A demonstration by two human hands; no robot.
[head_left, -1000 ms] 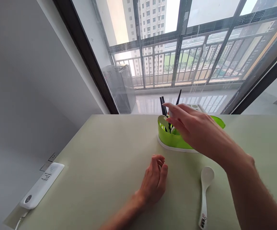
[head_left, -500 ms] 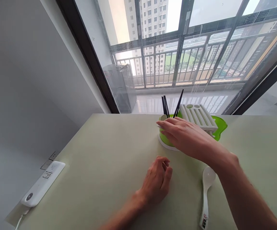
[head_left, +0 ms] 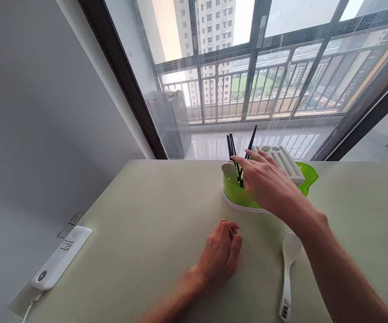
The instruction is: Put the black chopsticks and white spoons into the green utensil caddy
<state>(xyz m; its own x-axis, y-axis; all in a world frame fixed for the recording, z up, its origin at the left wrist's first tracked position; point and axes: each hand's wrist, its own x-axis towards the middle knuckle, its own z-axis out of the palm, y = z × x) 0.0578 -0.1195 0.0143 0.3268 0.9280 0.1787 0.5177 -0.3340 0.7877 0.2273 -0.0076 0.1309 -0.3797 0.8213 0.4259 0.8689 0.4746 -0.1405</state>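
My right hand reaches over the green utensil holder, fingers stretched out and apart. Its index finger is beside the black chopsticks that lean in the holder; its thumb is hidden. A white spoon stands in the holder's left end. Behind the fingers sits a white slotted lid, partly covered by the hand. My left hand rests on the table in front of the holder, fingers curled loosely, with nothing visible in them. A second white spoon lies on the table below my right wrist.
The pale table ends at a large window, with the holder close to that far edge. A green curved piece sticks out right of the lid. At far left a white power strip with a cable lies by the wall.
My right hand has shifted rightward and back from the holder's left end, uncovering the spoon and the lower chopsticks, which have barely moved. The left hand stays in place.
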